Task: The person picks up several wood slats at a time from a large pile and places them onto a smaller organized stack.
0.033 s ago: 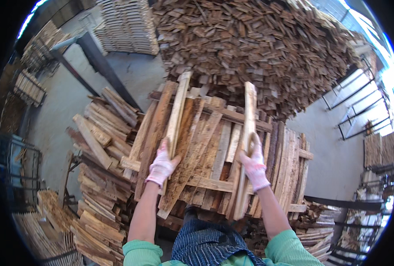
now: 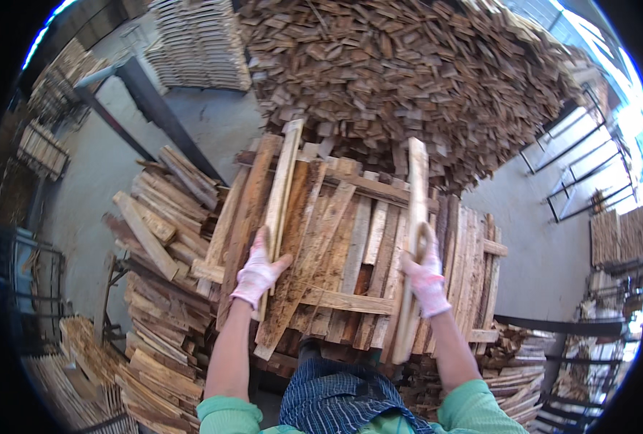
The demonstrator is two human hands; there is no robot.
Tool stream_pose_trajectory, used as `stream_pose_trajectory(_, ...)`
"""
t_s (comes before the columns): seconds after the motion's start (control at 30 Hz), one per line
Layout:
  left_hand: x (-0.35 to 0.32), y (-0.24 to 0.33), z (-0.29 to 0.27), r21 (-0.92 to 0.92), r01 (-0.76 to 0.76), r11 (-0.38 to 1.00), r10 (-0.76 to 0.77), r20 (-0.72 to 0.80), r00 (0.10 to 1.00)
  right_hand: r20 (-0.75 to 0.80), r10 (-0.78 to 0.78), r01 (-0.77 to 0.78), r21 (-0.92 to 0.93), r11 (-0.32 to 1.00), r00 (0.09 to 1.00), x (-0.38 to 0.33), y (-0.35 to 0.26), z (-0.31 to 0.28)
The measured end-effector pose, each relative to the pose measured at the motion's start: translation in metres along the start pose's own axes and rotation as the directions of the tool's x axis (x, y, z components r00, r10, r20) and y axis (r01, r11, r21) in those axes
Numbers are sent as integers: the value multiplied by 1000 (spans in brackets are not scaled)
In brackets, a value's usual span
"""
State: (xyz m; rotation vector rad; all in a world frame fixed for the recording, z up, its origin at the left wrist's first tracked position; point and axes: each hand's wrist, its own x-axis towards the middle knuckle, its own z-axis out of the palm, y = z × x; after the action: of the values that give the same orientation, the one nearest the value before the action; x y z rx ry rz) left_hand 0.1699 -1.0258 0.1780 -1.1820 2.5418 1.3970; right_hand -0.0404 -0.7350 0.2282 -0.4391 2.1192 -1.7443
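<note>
My left hand (image 2: pixel 258 275), in a pale pinkish work glove, is closed around pale wooden strips (image 2: pixel 285 177) on the left of a slatted stack. These seem to be two strips side by side. A single pale plank (image 2: pixel 417 181) is gripped near its middle by my gloved right hand (image 2: pixel 427 281), over the stack's right part. Its far end reaches toward the big heap. Under both hands lie brown and tan slats (image 2: pixel 354 239), roughly lengthwise and some askew, across crosspieces (image 2: pixel 350 299). Whether the held wood touches the slats below, I cannot tell.
A large heap of short wood pieces (image 2: pixel 408 79) rises beyond the stack. Loose boards (image 2: pixel 155 325) are piled on the left, beside a dark metal post (image 2: pixel 166 116). More stacked wood (image 2: pixel 198 47) stands farther back, and metal racks (image 2: pixel 578 170) stand at right.
My right hand has shifted right with its plank, which has turned slightly. The left hand stays on its strips at about the same place on the stack. The whole view has shifted a little.
</note>
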Motion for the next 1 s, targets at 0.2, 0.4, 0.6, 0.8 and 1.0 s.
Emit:
stream_pose_trajectory(0.2,8,8,-21,163,220,962,-239,106,965,-221,-172,-27,-686,727,960,-42,94,-255)
stream_pose_trajectory(0.4,-24,103,47,-464,136,875,-86,129,988,-320,145,-351,-852,388,936,-84,258,-387)
stream_pose_trajectory(0.6,-72,143,112,-540,268,798,-237,128,963,-320,155,-336,-653,679,935,-50,224,-298)
stream_pose_trajectory(0.8,-101,146,49,-471,53,880,-96,-67,993,-140,-67,-28,-590,807,988,-30,87,-185)
stream_pose_trajectory(1.0,-37,33,-22,434,-36,900,107,-140,984,84,15,68,-882,467,996,-10,63,-41)
